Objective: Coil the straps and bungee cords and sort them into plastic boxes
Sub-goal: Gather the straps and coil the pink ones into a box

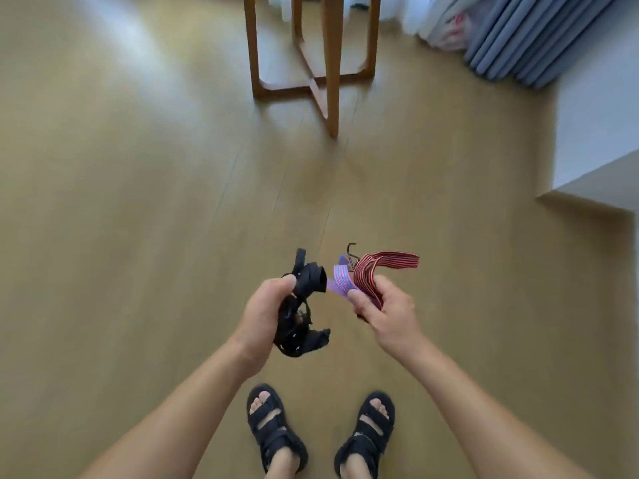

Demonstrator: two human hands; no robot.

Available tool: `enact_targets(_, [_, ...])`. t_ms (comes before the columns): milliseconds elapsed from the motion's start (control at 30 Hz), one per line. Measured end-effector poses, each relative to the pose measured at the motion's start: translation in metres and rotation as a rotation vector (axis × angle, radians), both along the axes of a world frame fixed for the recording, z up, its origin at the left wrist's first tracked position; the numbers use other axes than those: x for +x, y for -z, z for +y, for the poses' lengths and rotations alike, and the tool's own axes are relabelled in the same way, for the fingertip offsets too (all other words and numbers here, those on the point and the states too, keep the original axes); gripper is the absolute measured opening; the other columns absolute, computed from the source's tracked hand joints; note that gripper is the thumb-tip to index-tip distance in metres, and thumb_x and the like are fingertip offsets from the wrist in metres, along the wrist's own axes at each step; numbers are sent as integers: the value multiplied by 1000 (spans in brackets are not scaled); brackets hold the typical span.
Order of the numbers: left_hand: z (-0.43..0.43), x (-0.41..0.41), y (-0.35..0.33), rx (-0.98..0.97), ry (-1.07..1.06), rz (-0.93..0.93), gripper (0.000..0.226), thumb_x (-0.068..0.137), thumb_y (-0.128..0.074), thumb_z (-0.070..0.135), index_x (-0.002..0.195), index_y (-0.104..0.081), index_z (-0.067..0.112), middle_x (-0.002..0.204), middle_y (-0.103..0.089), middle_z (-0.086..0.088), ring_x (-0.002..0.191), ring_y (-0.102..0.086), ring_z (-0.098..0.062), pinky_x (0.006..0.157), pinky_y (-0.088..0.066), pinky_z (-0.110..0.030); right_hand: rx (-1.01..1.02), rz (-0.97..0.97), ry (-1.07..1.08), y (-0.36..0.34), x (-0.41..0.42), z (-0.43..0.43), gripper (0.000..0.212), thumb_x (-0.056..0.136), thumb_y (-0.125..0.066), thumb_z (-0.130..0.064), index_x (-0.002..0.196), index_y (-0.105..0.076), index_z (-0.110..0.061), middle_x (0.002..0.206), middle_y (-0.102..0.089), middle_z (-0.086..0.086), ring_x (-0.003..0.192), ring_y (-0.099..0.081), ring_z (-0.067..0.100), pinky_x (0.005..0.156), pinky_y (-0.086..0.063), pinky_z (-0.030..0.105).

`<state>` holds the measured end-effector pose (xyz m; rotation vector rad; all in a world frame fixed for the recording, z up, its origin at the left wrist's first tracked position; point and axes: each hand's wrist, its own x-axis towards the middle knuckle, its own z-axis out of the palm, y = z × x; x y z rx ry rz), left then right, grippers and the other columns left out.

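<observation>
hands first, from the head camera: both are raised side by side in front of the person, each full. the left hand [266, 305] is clenched round a tangle of black straps [306, 281]. one folded end sticks up past the thumb, and the rest spills out below the palm in loose loops toward the wrist. the right hand [383, 309] grasps a bunch of bungee cords, thumb on top and fingers curled beneath. out of that grip the red striped cords [387, 262] arch up and away to the right, beyond the knuckles. a purple and pink band [340, 281] fans out to the left of the thumb, close to the upper end of the black straps; whether they touch, i cannot tell. a dark hook [351, 250] pokes up just above the pinch.

below both grips lies a wooden floor [138, 202], and nearer the body a pair of black sandals [273, 426] on the person's feet. well beyond the hands stand the legs of a wooden table [332, 63]. off past the right hand hangs a grey curtain [518, 39], beside a white ledge [594, 133].
</observation>
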<state>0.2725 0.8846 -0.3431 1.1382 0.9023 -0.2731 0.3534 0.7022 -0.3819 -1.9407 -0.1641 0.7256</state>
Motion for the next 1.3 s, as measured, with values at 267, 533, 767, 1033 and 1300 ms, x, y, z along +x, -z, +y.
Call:
enact_targets(267, [-44, 37, -213, 362, 179, -124, 12, 82, -74, 12, 85, -63, 11, 64, -62, -1, 57, -62, -20, 57, -48, -25, 195, -13, 135, -250, 32, -54, 15, 92, -68, -21, 78, -68, -26, 68, -59, -4, 61, -61, 15, 54, -56, 31])
enact_targets(533, [-138, 49, -343, 87, 271, -319, 31, 87, -73, 30, 104, -71, 5, 93, -76, -15, 85, -73, -26, 74, -57, -32, 397, -109, 225, -389, 12, -110, 9, 91, -66, -4, 82, -63, -5, 67, -60, 4, 58, -55, 12, 57, -46, 22])
enact_targets(767, [-166, 65, -386, -112, 415, -310, 42, 82, -76, 11, 119, -61, -4, 105, -71, -26, 91, -71, -37, 85, -59, -49, 338, -132, 332, -435, -26, -155, 19, 96, -61, -16, 109, -73, -10, 100, -73, 21, 87, -69, 29, 84, -58, 42])
enact_targets(1033, [-182, 80, -443, -51, 583, -401, 41, 76, -78, 8, 112, -60, 0, 95, -70, -20, 81, -69, -35, 82, -58, -54, 94, -381, 656, -450, -87, -186, 17, 99, -57, -16, 101, -65, -31, 91, -75, -8, 76, -69, 10, 63, -47, 17])
enact_targets(1300, [-231, 74, -511, -220, 858, -402, 19, 81, -72, 14, 96, -64, 7, 66, -63, -6, 55, -61, -23, 65, -51, -36, 88, -521, 831, -450, -119, -169, 13, 88, -58, -43, 101, -61, -46, 85, -68, -16, 76, -62, 0, 70, -47, 14])
